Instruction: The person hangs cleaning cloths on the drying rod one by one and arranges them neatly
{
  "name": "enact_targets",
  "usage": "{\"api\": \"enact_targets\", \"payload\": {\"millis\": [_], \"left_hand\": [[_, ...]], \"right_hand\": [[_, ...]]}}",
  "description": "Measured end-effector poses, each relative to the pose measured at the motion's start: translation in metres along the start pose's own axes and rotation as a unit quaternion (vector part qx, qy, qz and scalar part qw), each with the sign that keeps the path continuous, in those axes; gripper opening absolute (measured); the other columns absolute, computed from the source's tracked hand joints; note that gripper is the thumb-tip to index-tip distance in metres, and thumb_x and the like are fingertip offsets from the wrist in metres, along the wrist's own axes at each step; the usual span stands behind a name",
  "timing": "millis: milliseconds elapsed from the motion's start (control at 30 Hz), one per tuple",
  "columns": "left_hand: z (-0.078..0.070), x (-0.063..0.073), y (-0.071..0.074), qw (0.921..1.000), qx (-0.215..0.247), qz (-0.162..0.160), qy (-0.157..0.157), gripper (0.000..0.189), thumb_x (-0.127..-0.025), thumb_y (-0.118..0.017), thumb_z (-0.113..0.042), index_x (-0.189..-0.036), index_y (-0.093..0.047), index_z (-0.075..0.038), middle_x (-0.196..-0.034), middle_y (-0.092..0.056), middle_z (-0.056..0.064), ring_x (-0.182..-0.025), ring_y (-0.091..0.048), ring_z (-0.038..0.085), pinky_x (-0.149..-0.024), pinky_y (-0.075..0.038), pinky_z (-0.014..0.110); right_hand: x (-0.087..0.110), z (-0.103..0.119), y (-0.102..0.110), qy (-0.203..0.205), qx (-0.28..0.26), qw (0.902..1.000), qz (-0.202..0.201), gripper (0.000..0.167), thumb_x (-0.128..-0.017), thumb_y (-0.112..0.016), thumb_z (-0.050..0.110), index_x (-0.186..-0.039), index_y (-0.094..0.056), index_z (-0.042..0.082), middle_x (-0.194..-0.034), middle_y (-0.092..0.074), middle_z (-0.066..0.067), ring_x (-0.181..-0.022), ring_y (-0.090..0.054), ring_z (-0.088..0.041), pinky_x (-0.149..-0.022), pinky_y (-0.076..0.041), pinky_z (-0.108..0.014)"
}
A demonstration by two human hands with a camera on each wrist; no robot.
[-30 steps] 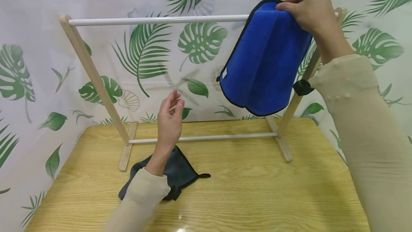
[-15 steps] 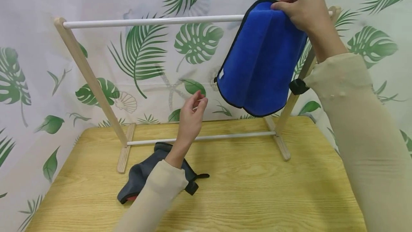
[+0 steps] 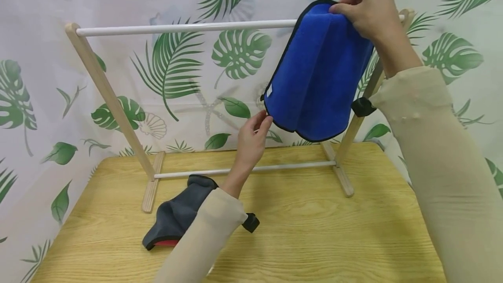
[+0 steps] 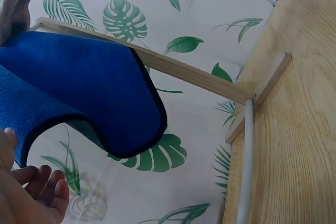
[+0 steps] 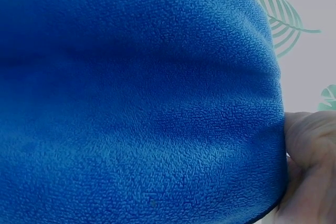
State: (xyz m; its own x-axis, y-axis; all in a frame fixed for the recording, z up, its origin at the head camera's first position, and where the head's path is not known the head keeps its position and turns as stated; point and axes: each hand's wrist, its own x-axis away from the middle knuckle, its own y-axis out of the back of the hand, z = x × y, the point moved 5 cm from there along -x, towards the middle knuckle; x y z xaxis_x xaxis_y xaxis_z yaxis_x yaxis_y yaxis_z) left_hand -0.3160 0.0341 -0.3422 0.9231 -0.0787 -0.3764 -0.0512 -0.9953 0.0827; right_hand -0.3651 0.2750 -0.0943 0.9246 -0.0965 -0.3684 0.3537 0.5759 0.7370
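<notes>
A blue towel with black edging and a small white tag hangs in front of the rack's top rail. The right hand pinches its top edge between thumb and fingers; the right wrist view shows that hand at the towel's rim. At the lower left corner, the left hand pinches the black edge. From the left wrist, the blue towel spreads above the left hand, its edge between thumb and forefinger. A dark grey cloth with a red underside lies crumpled below, partly hidden by the left sleeve.
The drying rack has a white top rail, a wooden left post and a white lower bar. It stands on a wood-grain table. Behind it hangs a leaf-patterned backdrop.
The left hand has moved right from above the grey cloth to the towel's lower left corner and taken hold there. The right hand has kept its grip on the top edge.
</notes>
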Motion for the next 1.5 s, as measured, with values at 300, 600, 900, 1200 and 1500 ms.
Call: {"api": "enact_targets", "payload": {"millis": [300,600,900,1200,1500], "left_hand": [[-0.007,-0.001,-0.009,0.9949,0.096,-0.029,-0.011,0.043,-0.106,-0.062,-0.019,-0.141,-0.058,0.006,-0.131,-0.066,0.020,-0.119,-0.065,0.027,-0.099,-0.053,0.035],[-0.022,0.004,-0.010,0.9775,0.181,-0.097,-0.048,0.031,-0.099,-0.069,-0.004,-0.126,-0.065,0.012,-0.109,-0.070,0.022,-0.093,-0.071,0.017,-0.084,-0.059,0.031],[-0.041,0.025,0.002,0.9703,0.195,-0.118,-0.081,0.025,-0.099,-0.069,-0.003,-0.120,-0.068,0.011,-0.104,-0.070,0.017,-0.088,-0.069,0.013,-0.080,-0.058,0.026],[-0.065,0.044,0.027,0.9595,0.172,-0.152,-0.163,0.018,-0.098,-0.069,0.000,-0.110,-0.070,0.014,-0.098,-0.068,0.014,-0.085,-0.070,0.013,-0.080,-0.060,0.030],[-0.097,0.039,0.061,0.9477,0.149,-0.170,-0.225,0.021,-0.097,-0.069,0.003,-0.115,-0.071,0.013,-0.102,-0.070,0.013,-0.095,-0.072,0.019,-0.085,-0.060,0.033]], "right_hand": [[0.000,0.001,0.001,0.002,0.014,0.9999,0.002,0.053,-0.104,-0.058,0.045,-0.135,-0.067,0.003,-0.093,-0.059,0.006,-0.084,-0.054,-0.008,-0.084,-0.045,-0.021],[0.002,0.000,0.002,-0.001,0.016,0.9999,0.003,0.054,-0.104,-0.056,0.046,-0.138,-0.066,0.006,-0.100,-0.061,0.004,-0.088,-0.056,-0.009,-0.098,-0.049,-0.025],[0.002,0.000,0.001,-0.004,0.007,1.0000,0.004,0.053,-0.104,-0.057,0.045,-0.136,-0.067,0.004,-0.095,-0.060,0.006,-0.085,-0.054,-0.007,-0.085,-0.044,-0.022],[0.001,0.000,0.002,-0.004,0.006,1.0000,0.001,0.054,-0.104,-0.058,0.046,-0.135,-0.068,0.003,-0.094,-0.059,0.006,-0.085,-0.054,-0.007,-0.090,-0.047,-0.024],[0.000,0.000,0.000,-0.006,-0.003,1.0000,-0.001,0.054,-0.103,-0.059,0.046,-0.134,-0.068,0.003,-0.095,-0.059,0.005,-0.086,-0.054,-0.007,-0.099,-0.050,-0.028]]}}
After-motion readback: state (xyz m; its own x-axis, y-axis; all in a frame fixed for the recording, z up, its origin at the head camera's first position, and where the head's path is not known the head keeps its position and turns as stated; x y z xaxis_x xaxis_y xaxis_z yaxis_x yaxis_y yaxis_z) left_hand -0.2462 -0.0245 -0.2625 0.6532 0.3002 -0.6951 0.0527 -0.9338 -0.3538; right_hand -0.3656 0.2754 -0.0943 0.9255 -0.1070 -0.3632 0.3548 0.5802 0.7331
